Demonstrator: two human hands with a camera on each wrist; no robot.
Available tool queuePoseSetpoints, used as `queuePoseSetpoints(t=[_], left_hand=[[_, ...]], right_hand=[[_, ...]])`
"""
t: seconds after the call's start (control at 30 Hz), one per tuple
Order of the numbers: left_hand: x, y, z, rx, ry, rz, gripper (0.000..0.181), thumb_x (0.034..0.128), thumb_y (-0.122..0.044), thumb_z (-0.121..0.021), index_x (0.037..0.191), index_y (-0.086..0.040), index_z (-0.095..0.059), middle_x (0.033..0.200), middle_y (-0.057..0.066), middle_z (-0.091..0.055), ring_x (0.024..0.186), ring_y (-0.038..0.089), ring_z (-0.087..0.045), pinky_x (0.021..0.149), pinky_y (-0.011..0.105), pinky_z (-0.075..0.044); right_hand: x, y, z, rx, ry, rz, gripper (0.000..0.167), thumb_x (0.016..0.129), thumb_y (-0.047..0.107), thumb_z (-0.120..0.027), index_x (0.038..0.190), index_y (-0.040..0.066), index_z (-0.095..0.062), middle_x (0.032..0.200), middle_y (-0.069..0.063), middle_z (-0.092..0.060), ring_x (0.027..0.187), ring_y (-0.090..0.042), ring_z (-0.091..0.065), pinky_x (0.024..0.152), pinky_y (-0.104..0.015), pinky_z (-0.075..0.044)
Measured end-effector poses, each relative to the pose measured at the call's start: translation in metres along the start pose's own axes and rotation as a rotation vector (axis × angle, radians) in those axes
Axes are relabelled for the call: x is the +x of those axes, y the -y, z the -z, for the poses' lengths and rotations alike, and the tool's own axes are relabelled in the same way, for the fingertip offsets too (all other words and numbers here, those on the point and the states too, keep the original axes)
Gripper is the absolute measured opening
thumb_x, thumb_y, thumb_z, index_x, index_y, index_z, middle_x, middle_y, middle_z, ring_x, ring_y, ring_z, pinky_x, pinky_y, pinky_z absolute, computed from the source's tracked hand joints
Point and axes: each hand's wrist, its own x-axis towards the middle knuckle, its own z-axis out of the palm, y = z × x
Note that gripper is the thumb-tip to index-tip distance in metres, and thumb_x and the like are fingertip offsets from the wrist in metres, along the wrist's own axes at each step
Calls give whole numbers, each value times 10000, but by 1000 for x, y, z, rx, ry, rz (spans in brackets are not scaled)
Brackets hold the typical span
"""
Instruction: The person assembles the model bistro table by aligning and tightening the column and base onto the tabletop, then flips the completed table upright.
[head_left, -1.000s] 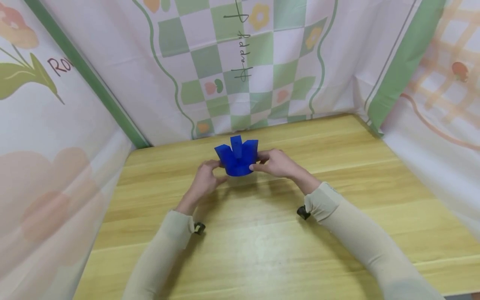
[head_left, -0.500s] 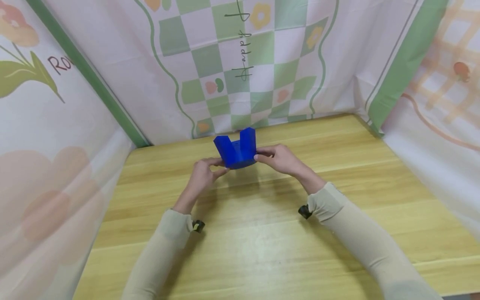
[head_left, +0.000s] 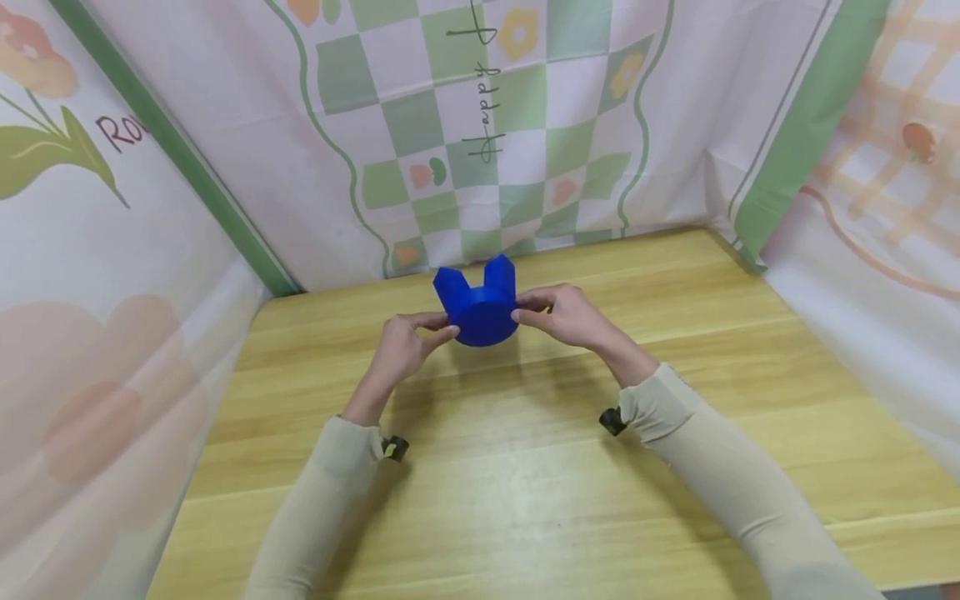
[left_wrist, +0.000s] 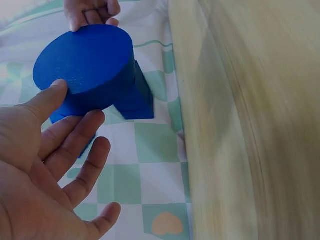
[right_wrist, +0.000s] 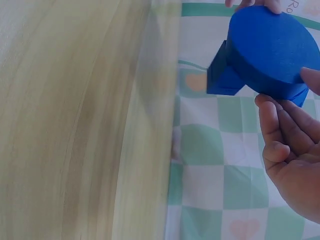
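Both hands hold a blue object (head_left: 486, 321) above the table, with a flat round base and angular prongs sticking out from its other side. Its smooth disc face is turned toward the head camera, and two prongs point up and away. On the left rim, my left hand (head_left: 402, 343) pinches it between thumb and fingers; in the left wrist view the thumb (left_wrist: 52, 97) lies on the disc face and fingers sit under the edge. My right hand (head_left: 566, 317) pinches the opposite rim, and the right wrist view shows its fingers (right_wrist: 287, 125) beneath the edge.
A wood-grain table (head_left: 510, 500) spreads below the hands. Behind it hangs a printed cloth (head_left: 517, 125) with green checks, and more cloth walls stand at left and right. Small black devices (head_left: 612, 421) are worn at both wrists.
The blue object has been tipped: its prongs faced up toward the camera and now its flat round base does. It is slightly higher, and both hands turned with it, keeping their grip.
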Motion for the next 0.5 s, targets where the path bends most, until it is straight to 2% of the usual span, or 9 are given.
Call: queuePoseSetpoints(t=[0.1, 0.27, 0.43, 0.5], left_hand=[[0, 0, 1, 1, 4, -9, 563, 866, -625, -655, 1202, -182, -741, 1283, 40, -698, 1270, 262, -609, 1052, 471, -504], [2, -1, 0, -17, 31, -15, 573, 904, -633, -602, 1223, -174, -729, 1313, 43, -681, 1275, 257, -606, 1070, 466, -490], [3, -2, 0, -101, 94, 23, 557, 947, -594, -566, 1281, -166, -691, 1310, 42, -684, 1313, 259, -577, 1117, 489, -443], [3, -1, -1, -146, 118, 41, 553, 960, -574, -558, 1311, -161, -668, 1297, 41, -692, 1317, 260, -574, 1128, 504, -428]], right_hand=[[0, -1, 0, 13, 0, -29, 497, 976, 506, -581, 1299, 139, -671, 1200, -57, -728, 1082, -234, -674, 928, -441, -544], [-1, -1, 1, 110, 21, -103, 506, 973, 513, -583, 1313, 146, -658, 1187, -60, -727, 1049, -238, -685, 915, -440, -561], [0, -1, 3, 183, 39, -139, 471, 980, 439, -609, 1323, 119, -647, 1197, -94, -720, 1026, -262, -681, 922, -454, -556], [0, -2, 3, 194, 39, -148, 452, 981, 445, -604, 1295, 125, -665, 1153, -96, -735, 999, -270, -682, 912, -454, -554]])
